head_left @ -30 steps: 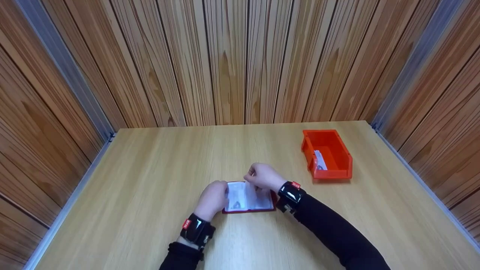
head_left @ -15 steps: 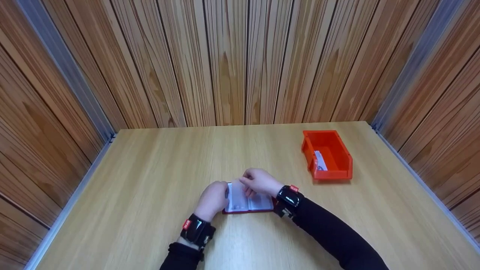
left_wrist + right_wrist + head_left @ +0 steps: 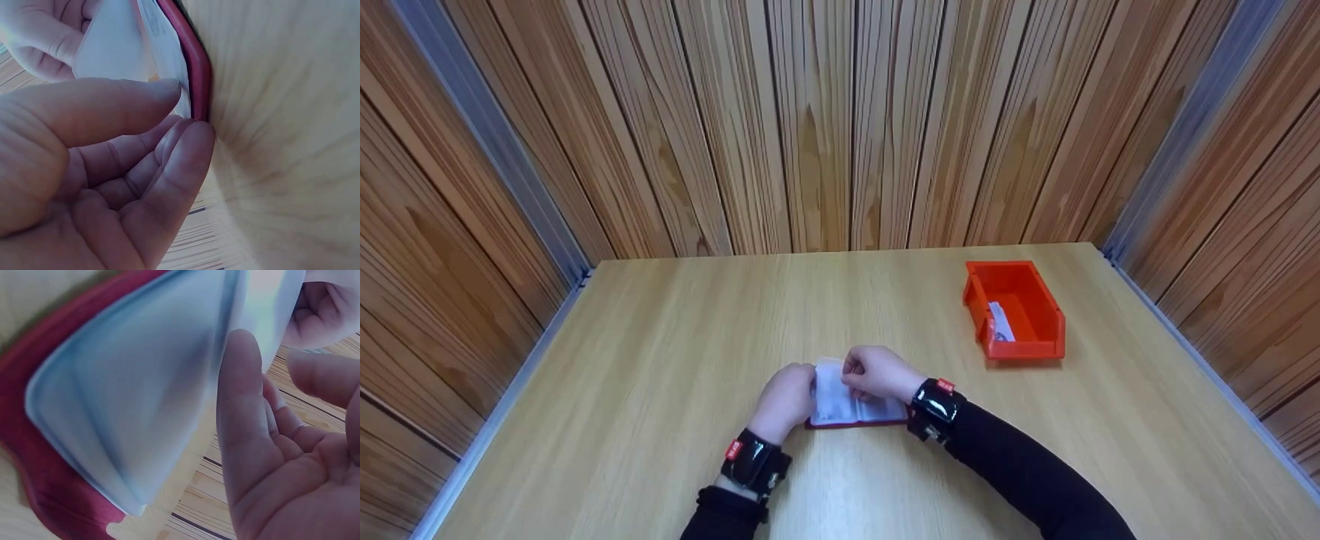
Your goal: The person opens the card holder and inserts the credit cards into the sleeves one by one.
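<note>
A red-covered card holder (image 3: 856,425) with translucent plastic sleeves lies spread on the table. My left hand (image 3: 786,394) holds its left edge; in the left wrist view the thumb rests over the pages and the fingertips meet the red cover (image 3: 198,67). Over the card holder's upper middle is my right hand (image 3: 881,373). In the right wrist view its extended index finger touches a raised sleeve (image 3: 264,315), while the thumb stands apart. Another clear sleeve (image 3: 140,382) lies on the right-hand side of the cover.
An orange open-front bin (image 3: 1024,309) stands at the right rear of the wooden table (image 3: 697,322). Inside it leans a whitish printed slip (image 3: 1001,322). Wood-panelled walls (image 3: 817,127) enclose the back and sides.
The right hand has moved slightly left and down, turning a translucent sleeve from right to left. The left hand has stayed at the card holder's left edge.
</note>
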Available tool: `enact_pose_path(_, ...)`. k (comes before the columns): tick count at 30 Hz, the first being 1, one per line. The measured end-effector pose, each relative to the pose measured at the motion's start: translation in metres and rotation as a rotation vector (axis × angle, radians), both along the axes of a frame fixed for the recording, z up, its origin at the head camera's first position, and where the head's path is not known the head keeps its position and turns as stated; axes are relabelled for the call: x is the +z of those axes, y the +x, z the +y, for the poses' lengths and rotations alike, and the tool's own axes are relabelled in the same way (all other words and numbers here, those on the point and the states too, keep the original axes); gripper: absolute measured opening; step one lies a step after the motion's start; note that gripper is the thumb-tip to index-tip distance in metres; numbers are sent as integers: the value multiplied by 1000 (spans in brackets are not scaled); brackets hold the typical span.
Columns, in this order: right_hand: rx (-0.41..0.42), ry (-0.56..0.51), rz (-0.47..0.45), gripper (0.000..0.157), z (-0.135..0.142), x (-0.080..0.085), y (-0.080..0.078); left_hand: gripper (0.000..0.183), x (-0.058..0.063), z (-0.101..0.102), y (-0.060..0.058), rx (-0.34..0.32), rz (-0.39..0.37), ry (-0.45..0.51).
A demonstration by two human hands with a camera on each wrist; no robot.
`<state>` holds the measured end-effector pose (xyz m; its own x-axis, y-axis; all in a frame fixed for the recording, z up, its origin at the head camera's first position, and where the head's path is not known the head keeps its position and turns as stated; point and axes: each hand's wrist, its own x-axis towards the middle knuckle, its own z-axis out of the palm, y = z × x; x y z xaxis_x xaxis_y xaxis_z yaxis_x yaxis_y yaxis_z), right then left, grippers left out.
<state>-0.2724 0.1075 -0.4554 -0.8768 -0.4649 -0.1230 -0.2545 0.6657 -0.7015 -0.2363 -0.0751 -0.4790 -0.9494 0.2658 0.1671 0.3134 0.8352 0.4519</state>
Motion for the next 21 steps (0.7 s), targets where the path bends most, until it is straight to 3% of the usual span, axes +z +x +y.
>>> enact_pose_path(8,14,96,68,7,1,-5,2,14,3,1,0,23,-68,1)
enact_pose_path(21,62,154,187,9,-3,-11,6,14,4,-1,0,20,-79,9)
